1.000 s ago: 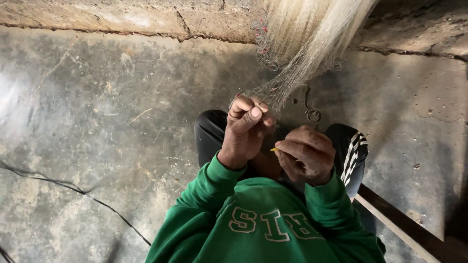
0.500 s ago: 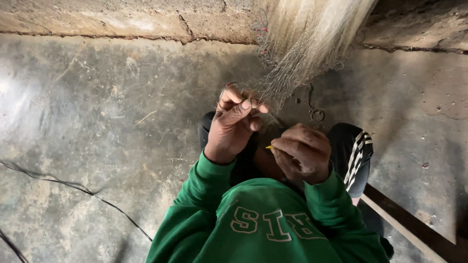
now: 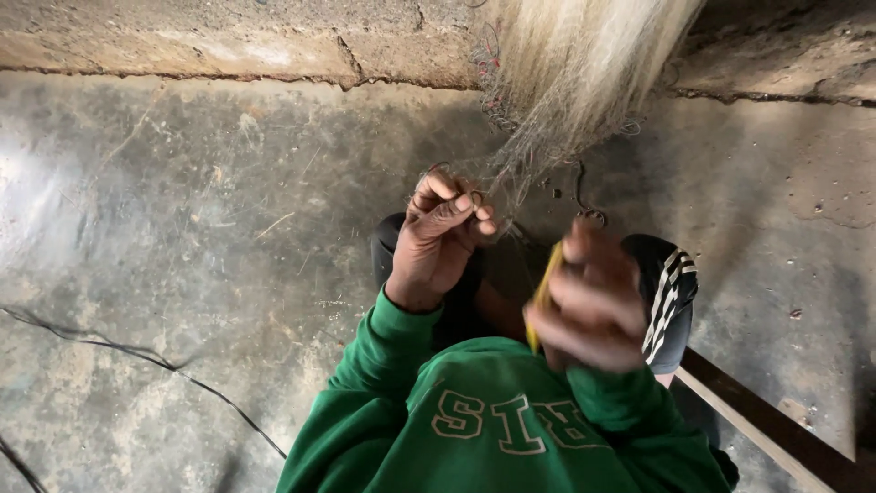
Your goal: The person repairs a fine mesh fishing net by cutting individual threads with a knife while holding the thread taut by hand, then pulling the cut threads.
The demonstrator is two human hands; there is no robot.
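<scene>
The left hand (image 3: 441, 239) is raised in front of the chest, its fingers (image 3: 453, 212) pinched shut on a few strands of the pale fishing net (image 3: 573, 82) — a fine, whitish bundle that hangs down from the top of the view against the rough concrete wall (image 3: 228, 41). The right hand (image 3: 591, 297) sits lower and nearer the body, blurred, its fingers curled closed around a slim yellow netting needle (image 3: 544, 292) that stands nearly upright. The two hands are near each other but apart. Green sweatshirt sleeves (image 3: 383, 365) cover both arms, and dark shorts with white stripes (image 3: 671, 292) show beneath. On the grey concrete floor (image 3: 182, 228) a thin black cable (image 3: 137, 356) trails off to the left — a wooden plank (image 3: 776, 429) lies at the lower right.
</scene>
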